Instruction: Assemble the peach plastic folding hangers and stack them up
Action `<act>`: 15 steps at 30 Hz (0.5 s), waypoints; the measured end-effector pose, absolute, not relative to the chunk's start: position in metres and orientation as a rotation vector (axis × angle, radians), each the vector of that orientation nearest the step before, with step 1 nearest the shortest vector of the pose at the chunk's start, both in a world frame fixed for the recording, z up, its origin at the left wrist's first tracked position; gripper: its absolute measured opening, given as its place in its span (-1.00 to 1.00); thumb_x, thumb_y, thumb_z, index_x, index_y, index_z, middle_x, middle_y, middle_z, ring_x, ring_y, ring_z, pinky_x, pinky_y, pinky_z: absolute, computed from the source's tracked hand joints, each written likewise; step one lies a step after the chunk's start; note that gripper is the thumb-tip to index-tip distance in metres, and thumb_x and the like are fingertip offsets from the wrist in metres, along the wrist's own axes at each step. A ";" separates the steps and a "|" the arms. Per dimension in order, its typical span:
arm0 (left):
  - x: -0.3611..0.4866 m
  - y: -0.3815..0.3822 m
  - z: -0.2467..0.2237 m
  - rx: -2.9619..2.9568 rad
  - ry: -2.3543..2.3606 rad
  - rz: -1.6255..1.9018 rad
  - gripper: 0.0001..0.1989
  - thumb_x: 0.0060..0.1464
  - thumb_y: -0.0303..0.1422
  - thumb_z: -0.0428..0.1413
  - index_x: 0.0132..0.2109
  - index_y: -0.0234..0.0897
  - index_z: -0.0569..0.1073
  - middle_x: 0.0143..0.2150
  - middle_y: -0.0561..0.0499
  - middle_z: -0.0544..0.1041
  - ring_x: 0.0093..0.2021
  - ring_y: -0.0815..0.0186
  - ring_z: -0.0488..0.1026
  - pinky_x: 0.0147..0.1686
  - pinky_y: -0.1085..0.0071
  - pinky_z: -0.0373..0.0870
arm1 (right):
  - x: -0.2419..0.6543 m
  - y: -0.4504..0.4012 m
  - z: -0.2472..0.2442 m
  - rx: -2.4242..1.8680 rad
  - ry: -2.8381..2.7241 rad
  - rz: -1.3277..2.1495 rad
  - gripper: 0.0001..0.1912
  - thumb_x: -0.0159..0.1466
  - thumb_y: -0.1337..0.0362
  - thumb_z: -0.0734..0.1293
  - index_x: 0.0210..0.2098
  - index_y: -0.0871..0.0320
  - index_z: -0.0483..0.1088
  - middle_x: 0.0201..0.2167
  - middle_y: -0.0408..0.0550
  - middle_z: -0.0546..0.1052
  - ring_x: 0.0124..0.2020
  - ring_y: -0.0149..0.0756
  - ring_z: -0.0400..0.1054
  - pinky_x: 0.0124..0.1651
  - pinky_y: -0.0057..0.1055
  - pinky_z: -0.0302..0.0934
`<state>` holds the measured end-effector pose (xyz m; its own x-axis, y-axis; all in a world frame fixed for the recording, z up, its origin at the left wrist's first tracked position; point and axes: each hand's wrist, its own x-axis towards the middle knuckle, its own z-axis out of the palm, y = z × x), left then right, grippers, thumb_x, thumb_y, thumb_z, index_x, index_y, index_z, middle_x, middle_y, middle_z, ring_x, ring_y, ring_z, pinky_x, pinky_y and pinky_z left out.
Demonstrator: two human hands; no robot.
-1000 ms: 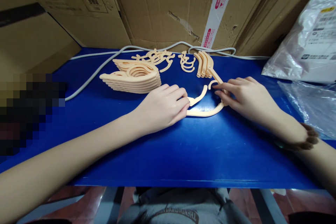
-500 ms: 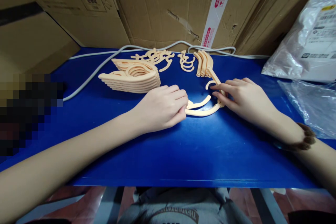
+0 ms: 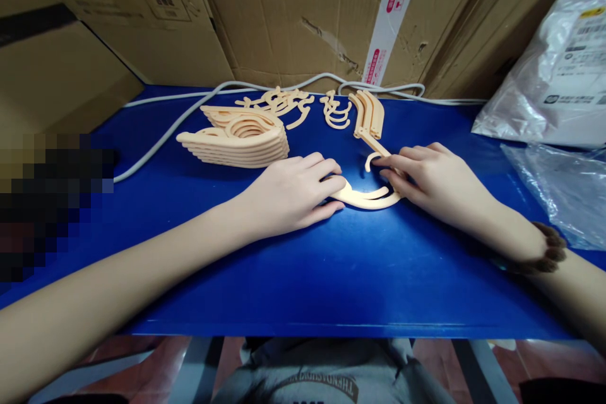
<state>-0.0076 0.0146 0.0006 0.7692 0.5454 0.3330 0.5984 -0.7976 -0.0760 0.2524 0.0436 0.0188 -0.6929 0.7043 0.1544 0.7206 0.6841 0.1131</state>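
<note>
A cream plastic folding clothes hanger (image 3: 372, 202) lies low over the blue table between my hands. My left hand (image 3: 303, 192) grips its left end, thumb lowered a little away from the index finger; the fingers partly hide that end. My right hand (image 3: 426, 178) pinches the hanger's right part, with a straight arm piece running from the fingers toward the back. Beside its fingertips a small curved hook (image 3: 368, 161) sticks out. Behind my left hand stands a neat stack of folded cream hangers (image 3: 241, 145).
Loose hooks (image 3: 337, 115) and a pile of small curved pieces (image 3: 279, 101) lie at the back, near several hanger arms (image 3: 372, 115). A grey cable (image 3: 170, 139) runs along cardboard boxes (image 3: 293, 19). Plastic bags (image 3: 553, 76) sit at the right.
The hanger's inner curved piece has swung down closer to the outer one. The straight arm and hook have shifted left with my right fingers. My left thumb has moved apart from the index finger.
</note>
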 end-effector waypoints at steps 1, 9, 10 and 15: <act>-0.008 0.015 0.000 -2.772 -0.902 -0.438 -0.75 0.32 -0.25 -0.01 -0.13 -0.30 0.48 0.00 -0.08 0.52 -0.07 0.19 0.46 -0.25 0.34 0.36 | 0.252 0.043 0.019 -1.175 -2.795 -0.246 -0.66 0.40 0.22 0.13 0.03 0.15 0.45 -0.34 0.00 0.53 -0.29 -0.19 0.42 -0.20 -0.27 0.08; -0.007 0.017 -0.002 -2.687 -0.875 -0.457 -0.71 0.37 -0.28 -0.08 -0.12 -0.31 0.49 -0.01 -0.08 0.53 -0.09 0.20 0.47 -0.25 0.33 0.40 | 0.247 0.035 0.019 -1.067 -2.838 -0.203 -0.69 0.41 0.25 0.13 -0.02 0.16 0.44 -0.32 0.00 0.50 -0.30 -0.21 0.38 -0.16 -0.29 0.08; -0.007 0.017 -0.002 -2.678 -0.877 -0.472 -0.72 0.37 -0.29 -0.08 -0.11 -0.32 0.49 -0.01 -0.09 0.53 -0.09 0.21 0.47 -0.23 0.34 0.40 | 0.246 0.034 0.019 -1.049 -2.843 -0.195 -0.70 0.41 0.25 0.13 -0.05 0.16 0.44 -0.31 0.00 0.50 -0.30 -0.21 0.38 -0.16 -0.29 0.07; -0.008 0.019 -0.002 -2.689 -0.869 -0.500 -0.77 0.36 -0.34 -0.04 -0.09 -0.34 0.48 0.00 -0.10 0.54 -0.06 0.21 0.47 -0.16 0.35 0.42 | 0.241 0.029 0.017 -0.912 -2.877 -0.164 -0.69 0.44 0.22 0.10 -0.17 0.18 0.44 -0.34 -0.01 0.48 -0.35 -0.25 0.34 -0.19 -0.30 0.05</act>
